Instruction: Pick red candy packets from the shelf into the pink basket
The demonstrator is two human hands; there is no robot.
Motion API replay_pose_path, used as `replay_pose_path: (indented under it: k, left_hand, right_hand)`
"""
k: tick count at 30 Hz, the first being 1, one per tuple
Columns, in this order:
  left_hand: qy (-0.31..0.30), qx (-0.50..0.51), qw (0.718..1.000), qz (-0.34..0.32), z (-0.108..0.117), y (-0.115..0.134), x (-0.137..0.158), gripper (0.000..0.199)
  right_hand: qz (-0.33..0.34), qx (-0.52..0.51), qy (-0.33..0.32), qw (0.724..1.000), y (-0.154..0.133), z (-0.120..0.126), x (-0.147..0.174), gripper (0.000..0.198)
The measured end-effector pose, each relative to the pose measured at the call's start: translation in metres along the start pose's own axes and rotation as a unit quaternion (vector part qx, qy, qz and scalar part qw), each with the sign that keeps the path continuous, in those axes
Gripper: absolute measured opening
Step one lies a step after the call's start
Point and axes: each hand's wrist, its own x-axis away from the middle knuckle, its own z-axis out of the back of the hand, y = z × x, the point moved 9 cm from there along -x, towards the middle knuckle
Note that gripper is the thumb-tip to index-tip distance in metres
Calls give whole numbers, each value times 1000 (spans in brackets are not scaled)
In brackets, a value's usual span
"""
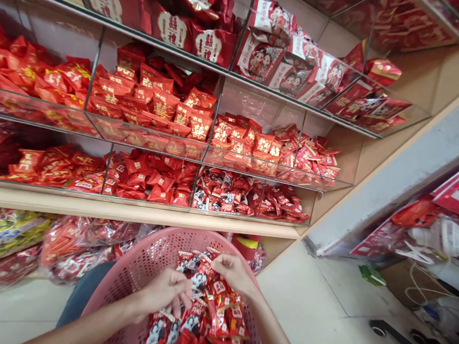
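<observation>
Pinching a packet by its upper right side in the right hand, slanted down-left over the basket toward the loosely curled left hand, just beside, with its grip unclear.

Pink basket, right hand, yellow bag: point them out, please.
Pink basket (134, 272), head view: perforated left wall.
Right hand (232, 272), head view: back of the hand.
Yellow bag (3, 233), head view: front middle.
</observation>
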Motion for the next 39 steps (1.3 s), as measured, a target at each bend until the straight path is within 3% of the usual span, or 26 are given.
replay_pose_path:
  k: [4, 14, 18, 29, 34, 37, 39]
  left_hand:
    - [0, 44, 996, 79, -11, -29, -2, 70]
    - [5, 34, 990, 140, -19, -44, 1, 82]
    - [-10, 23, 989, 143, -26, -49, -4, 81]
    - [-10, -27, 989, 144, -26, -50, -7, 81]
    - [-17, -48, 990, 130, -21, -47, -3, 69]
    - [-24, -59, 991, 118, -18, -34, 0, 66]
    - [-46, -69, 991, 110, -17, -20, 3, 67]
  right_hand:
    - [9, 144, 1, 990, 9, -7, 2, 19]
    - [-26, 332, 32, 942, 6, -18, 9, 22]
    - [-31, 374, 24, 927, 4, -20, 11, 21]
    - [-19, 401, 19, 916, 0, -18, 16, 17]
    - [17, 382, 73, 921, -41, 13, 10, 22]
    - [77, 370, 166, 911, -83, 54, -2, 20]
    - [103, 381, 231, 889, -107, 82, -11, 25]
